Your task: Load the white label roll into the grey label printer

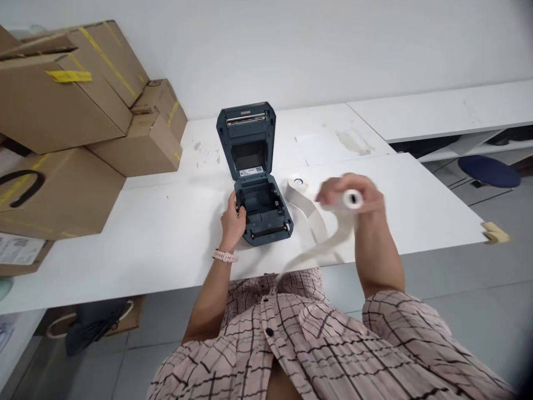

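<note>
A dark grey label printer stands on the white table with its lid raised, and its inner bay shows no roll. My left hand grips the printer's left side, thumb over the edge of the body. Off to the printer's right, above the table, my right hand is closed around a small white paper roll, blurred by motion. A loose white paper strip trails down from that side and curls over the table. Close to the printer's right side lies another small roll.
Cardboard boxes with yellow tape are stacked on the table's left end. A white sheet lies behind the rolls. The table's right corner has a tan corner guard. A blue stool stands beyond it.
</note>
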A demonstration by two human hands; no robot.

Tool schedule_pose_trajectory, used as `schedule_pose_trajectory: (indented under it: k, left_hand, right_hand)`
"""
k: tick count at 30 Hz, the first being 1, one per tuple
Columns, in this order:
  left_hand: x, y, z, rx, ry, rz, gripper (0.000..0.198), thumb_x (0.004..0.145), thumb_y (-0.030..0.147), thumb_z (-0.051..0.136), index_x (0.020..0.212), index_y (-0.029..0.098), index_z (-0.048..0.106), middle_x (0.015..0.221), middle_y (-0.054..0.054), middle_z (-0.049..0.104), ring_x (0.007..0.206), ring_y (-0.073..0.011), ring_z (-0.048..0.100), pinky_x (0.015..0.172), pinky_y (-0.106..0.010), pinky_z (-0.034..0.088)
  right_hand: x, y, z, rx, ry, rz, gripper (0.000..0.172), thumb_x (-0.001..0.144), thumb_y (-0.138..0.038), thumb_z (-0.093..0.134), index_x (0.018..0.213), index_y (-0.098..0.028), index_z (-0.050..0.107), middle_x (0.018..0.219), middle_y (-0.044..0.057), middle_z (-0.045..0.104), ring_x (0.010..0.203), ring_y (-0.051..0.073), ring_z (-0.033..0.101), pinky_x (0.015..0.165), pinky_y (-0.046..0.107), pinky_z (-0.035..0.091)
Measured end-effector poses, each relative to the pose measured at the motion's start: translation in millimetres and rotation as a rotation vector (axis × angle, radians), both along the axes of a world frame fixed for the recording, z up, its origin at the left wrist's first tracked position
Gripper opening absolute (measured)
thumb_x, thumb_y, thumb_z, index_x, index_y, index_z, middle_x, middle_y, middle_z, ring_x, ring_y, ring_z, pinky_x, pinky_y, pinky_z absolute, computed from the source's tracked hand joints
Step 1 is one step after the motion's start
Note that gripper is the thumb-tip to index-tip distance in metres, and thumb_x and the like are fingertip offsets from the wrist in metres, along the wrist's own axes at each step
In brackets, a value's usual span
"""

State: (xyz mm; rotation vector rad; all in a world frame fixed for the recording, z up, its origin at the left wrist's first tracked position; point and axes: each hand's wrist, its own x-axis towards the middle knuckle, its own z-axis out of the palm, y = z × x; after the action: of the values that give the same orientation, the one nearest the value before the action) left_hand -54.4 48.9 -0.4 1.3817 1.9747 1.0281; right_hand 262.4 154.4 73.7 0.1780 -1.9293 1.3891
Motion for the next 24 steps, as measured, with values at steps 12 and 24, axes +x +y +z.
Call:
schedule_pose_trajectory:
  k: [12,24]
  left_hand:
    - [2.9,2.2,0.8,-0.011,0.048,0.047,0.061,0.098,0.033,0.049,0.158,0.025,0.044,0.108,-0.010,0.075,0.098,-0.0294,0.072,0.093,-0.047,0.054]
    - [1.9,1.7,-0.7,-0.003,0.020,0.028,0.064,0.099,0.033,0.046,0.162,0.025,0.036,0.114,-0.011,0.076,0.117,-0.0329,0.069,0.103,-0.053,0.051]
  right_hand:
    - [119.4,-14.4,-84.5,-0.516,-0.502,-0.779,0.039,0.069,-0.037,0.090,0.102,-0.026,0.072,0.112,0.009,0.076,0.112,0.029,0.069,0.090,0.045,0.055]
    - [93.6,26.8,-96.5,-0.523,-0.602,-0.522,0.070,0.077,-0.032,0.083,0.143,-0.038,0.061,0.153,0.004,0.060,0.148,0.030,0.049,0.124,0.055,0.037]
